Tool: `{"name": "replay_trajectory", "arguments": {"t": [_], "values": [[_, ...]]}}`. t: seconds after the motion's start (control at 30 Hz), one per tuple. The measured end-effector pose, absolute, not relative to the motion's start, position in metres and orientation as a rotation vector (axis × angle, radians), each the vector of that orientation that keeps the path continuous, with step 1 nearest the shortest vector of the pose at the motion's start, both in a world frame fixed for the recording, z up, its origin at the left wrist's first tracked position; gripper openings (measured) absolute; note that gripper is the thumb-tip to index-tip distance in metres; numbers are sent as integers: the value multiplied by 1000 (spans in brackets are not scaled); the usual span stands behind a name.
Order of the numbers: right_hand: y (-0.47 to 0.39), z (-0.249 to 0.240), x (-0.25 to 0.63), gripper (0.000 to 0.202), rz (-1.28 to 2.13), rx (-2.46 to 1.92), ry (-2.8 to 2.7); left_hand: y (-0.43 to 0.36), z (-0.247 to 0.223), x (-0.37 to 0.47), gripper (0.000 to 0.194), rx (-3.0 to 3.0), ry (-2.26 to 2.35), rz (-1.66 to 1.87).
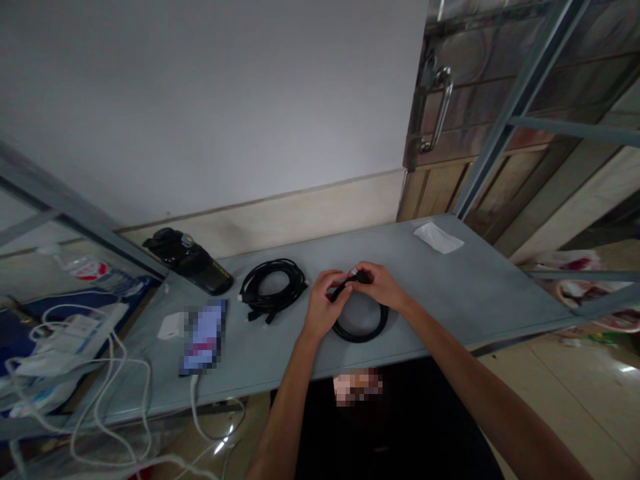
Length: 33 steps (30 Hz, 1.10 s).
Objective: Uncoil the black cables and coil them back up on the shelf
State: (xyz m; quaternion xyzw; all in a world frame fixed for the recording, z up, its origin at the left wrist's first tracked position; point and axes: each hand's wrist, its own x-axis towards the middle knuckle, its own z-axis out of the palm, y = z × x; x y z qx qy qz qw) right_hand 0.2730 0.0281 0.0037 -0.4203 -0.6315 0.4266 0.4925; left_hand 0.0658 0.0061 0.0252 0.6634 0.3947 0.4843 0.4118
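- From where I stand, a looped black cable point(357, 339) is up at the near edge of the surface point(450, 293), its ring hanging or lying just below both hands, on the side toward the person; I can't quite tell how much of it rests on the surface
- The left hand point(321, 301) has its fingers curled in, thumb against fingertips, pinching a stretch of that cable at the upper left of the ring
- The right hand point(381, 283) is closed too, thumb and fingers gripping the cable near its black connector point(362, 276), which has a pale tip pointing toward the left hand
- The hands are close together, with the fingertips almost meeting over the top of the loop, so the cable bridges the gap between them
- Just left of the left hand, a second black cable coil point(296, 283) lies flat on the surface, its connectors poking out at the near side
- Further left sit a bulky black device point(195, 261), a white card point(170, 326) and a blurred-out bluish item point(203, 337)
- Well to the right of the hands, a crumpled white paper point(439, 238) lies near the far corner
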Motion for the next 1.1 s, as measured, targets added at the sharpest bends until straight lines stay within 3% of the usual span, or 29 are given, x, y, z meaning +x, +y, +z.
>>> {"name": "replay_trajectory", "arguments": {"t": [0.07,0.23,0.57,0.83,1.1], "values": [[28,3,273,37,1019,-1030,-1538,6,26,66,23,1752,978,1216],[27,1,272,37,1019,-1029,-1545,8,24,66,33,1821,985,1210],[30,-1,275,46,1019,-1021,-1515,19,7,59,25,1651,1197,1309],[27,2,272,70,1177,-992,-1475,17,11,56,29,1570,1224,1334],[27,5,273,62,1138,-1051,-1432,15,19,59,42,1422,1151,1306]]}}
